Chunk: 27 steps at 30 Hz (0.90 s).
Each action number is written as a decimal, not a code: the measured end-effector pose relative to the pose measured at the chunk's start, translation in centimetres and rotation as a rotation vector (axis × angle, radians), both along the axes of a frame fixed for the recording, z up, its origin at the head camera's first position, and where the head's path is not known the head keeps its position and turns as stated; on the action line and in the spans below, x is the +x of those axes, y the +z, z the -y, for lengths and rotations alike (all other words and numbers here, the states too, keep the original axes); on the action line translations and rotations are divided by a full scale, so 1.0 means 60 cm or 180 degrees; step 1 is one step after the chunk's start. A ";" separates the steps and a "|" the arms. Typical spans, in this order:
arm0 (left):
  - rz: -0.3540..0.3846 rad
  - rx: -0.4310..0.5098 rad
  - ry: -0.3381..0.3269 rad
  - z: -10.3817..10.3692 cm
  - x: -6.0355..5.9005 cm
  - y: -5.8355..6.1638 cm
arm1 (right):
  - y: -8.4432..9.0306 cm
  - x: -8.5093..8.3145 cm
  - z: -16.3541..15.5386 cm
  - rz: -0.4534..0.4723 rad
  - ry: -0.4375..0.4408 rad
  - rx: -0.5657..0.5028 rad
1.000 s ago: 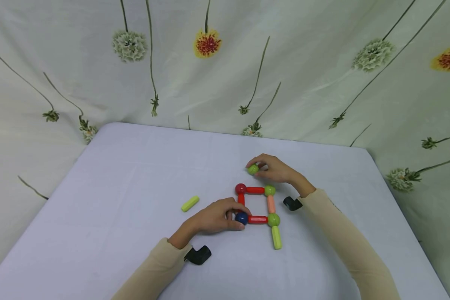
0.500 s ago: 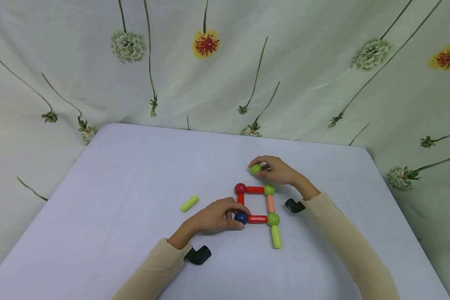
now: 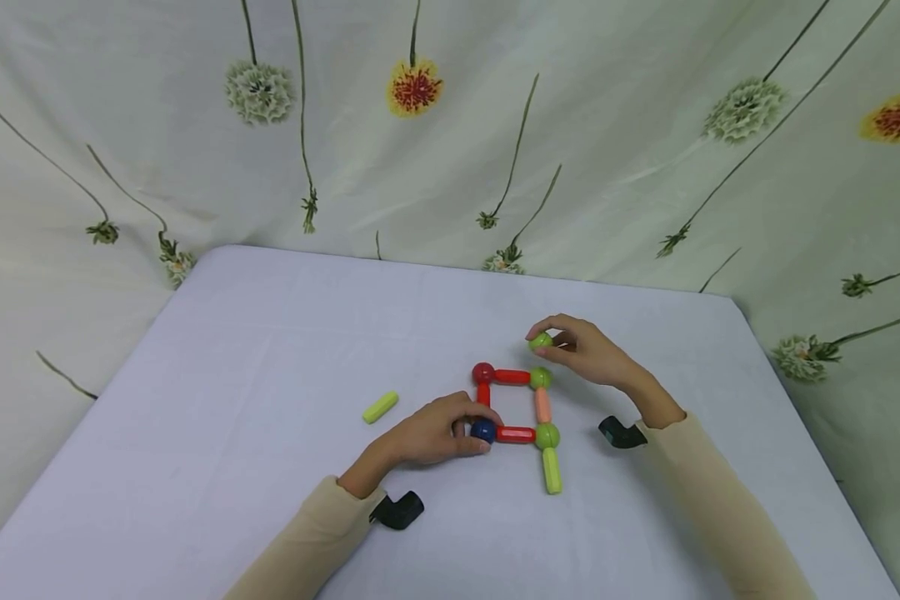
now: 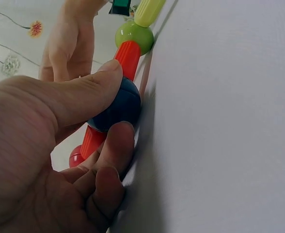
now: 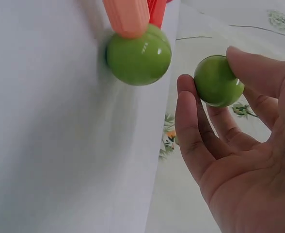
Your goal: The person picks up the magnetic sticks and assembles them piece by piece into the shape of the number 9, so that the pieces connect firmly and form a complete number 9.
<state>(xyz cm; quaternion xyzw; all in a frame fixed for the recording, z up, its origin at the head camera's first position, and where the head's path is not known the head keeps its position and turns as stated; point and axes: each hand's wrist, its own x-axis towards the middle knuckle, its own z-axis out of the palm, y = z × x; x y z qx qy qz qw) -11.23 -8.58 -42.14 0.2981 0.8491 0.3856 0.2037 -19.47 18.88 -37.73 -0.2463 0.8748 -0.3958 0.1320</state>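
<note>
Steadily, the left hand (image 3: pixel 435 433) pinned the blue ball (image 3: pixel 483 431) while the right hand (image 3: pixel 588 352) pinched a green ball (image 3: pixel 540 340); a gentle approach would have served best.

Bare tablecloth (image 3: pixel 255 350) open on the left, lone yellow-green stick (image 3: pixel 380 407) there, rod-and-ball square (image 3: pixel 513 406) blocking centre

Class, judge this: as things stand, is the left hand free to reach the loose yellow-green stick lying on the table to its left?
Probably not at once: the left hand grips the blue ball. Otherwise bare table lies between it and the stick.
</note>
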 end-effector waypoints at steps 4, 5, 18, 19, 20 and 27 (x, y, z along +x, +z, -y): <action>-0.0048 -0.0013 0.0059 -0.003 0.000 -0.002 | 0.006 0.032 -0.017 0.0034 0.0001 0.0033; -0.0053 -0.0009 0.0072 -0.004 -0.001 -0.002 | 0.007 0.040 -0.021 0.0027 0.0001 0.0053; -0.0065 0.0080 0.0211 -0.012 -0.006 -0.002 | 0.000 0.121 -0.054 -0.0031 0.0180 -0.0090; -0.0068 0.0085 0.0218 -0.013 -0.007 -0.003 | -0.001 0.126 -0.056 -0.0025 0.0224 -0.0121; -0.0069 0.0087 0.0224 -0.013 -0.008 -0.004 | -0.002 0.131 -0.058 -0.0007 0.0257 -0.0139; -0.0024 0.0068 0.0336 -0.012 -0.020 -0.008 | 0.001 0.161 -0.045 0.0208 0.0355 -0.0072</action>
